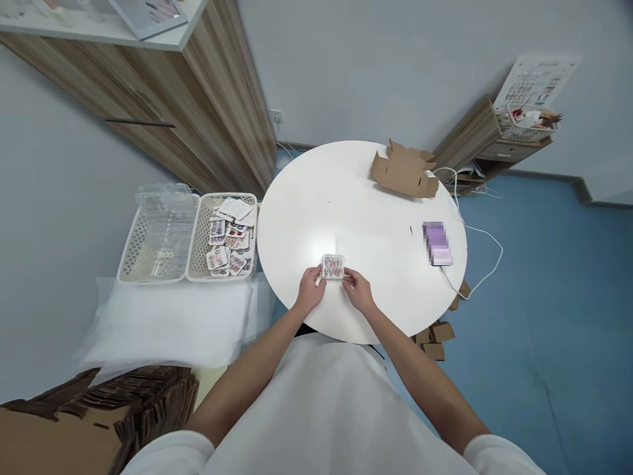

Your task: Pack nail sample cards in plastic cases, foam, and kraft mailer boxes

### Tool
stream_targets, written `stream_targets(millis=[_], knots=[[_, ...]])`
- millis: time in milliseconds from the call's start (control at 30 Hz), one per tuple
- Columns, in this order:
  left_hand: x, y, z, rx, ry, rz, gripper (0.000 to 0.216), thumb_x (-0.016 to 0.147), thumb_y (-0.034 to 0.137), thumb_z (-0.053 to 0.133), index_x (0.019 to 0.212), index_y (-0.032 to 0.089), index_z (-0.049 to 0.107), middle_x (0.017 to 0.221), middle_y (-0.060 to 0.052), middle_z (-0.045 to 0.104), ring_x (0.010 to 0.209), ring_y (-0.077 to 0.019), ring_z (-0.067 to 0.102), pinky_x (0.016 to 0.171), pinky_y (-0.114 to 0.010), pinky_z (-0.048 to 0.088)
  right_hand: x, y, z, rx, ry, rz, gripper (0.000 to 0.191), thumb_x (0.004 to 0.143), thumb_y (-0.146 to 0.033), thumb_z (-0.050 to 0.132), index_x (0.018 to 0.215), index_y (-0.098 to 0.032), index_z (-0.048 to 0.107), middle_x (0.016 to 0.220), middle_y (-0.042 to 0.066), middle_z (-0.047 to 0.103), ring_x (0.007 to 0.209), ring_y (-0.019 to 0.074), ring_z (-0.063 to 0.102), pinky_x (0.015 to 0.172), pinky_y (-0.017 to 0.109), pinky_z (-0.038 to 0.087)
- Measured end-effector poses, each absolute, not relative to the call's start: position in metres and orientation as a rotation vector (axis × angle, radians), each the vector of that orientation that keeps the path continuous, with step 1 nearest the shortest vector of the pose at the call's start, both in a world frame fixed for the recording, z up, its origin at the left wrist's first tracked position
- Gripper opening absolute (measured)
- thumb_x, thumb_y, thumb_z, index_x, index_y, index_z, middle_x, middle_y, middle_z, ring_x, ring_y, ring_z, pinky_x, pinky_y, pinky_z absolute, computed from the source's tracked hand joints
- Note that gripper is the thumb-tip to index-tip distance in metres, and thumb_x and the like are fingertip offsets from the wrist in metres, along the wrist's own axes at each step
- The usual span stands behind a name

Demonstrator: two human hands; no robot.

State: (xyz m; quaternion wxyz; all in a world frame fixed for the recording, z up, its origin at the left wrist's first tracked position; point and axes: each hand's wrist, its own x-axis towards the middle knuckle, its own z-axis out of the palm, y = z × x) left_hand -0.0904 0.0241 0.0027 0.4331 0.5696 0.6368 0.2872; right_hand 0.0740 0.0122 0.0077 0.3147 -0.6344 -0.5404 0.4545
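Note:
A small clear plastic case of press-on nails (pixel 333 266) is held near the front of the white round table (pixel 301 198). Rows of pinkish and pale nails show through its top. My left hand (pixel 311 289) grips the case's left edge between thumb and fingers. On the opposite edge, my right hand (pixel 357 289) pinches the case with its fingers bent. Whether the case rests on the tabletop or is slightly raised, I cannot tell. A faint pale sheet or film seems to lie on the table just behind it.
An unfolded cardboard box (pixel 405 171) lies at the table's back right, near a phone (pixel 437 244) with a white cable (pixel 487 234). Left of the table stand a basket of nail cards (pixel 196 264) and a basket of clear plastic cases (pixel 129 247). Folded cartons (pixel 64 435) are stacked lower left.

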Motion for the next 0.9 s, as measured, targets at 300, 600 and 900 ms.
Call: stream_targets(millis=[300,600,900], knots=[[-0.006,-0.016,0.001,1.59,1.487,0.483,0.044,0.077,0.017,0.042,0.121,0.02,0.045,0.099,-0.006,0.053,0.087,-0.0155,0.053,0.072,-0.028,0.046,0.177,-0.028,0.005,-1.725,-1.598,1.101,0.033,0.079,-0.018,0.04,0.108,-0.019,0.055,0.103,0.007,0.06,0.089,0.0173,0.058,0.08,0.035,0.048],[0.012,-0.035,0.0,1.612,1.631,0.414,0.047,0.076,0.013,0.042,0.122,0.018,0.044,0.101,-0.007,0.053,0.091,-0.0169,0.053,0.077,-0.03,0.044,0.195,-0.036,-0.011,-1.643,-1.835,1.111,0.036,0.078,-0.012,0.038,0.109,-0.02,0.054,0.099,0.006,0.061,0.087,0.0159,0.058,0.077,0.032,0.047],[0.007,-0.041,-0.004,1.653,1.628,0.349,0.045,0.077,0.018,0.042,0.122,0.017,0.042,0.1,-0.008,0.052,0.093,-0.0184,0.051,0.08,-0.032,0.043,0.191,-0.04,-0.011,-1.644,-1.907,1.054,0.036,0.077,-0.013,0.038,0.111,-0.019,0.049,0.101,0.007,0.055,0.089,0.017,0.054,0.077,0.032,0.046]])
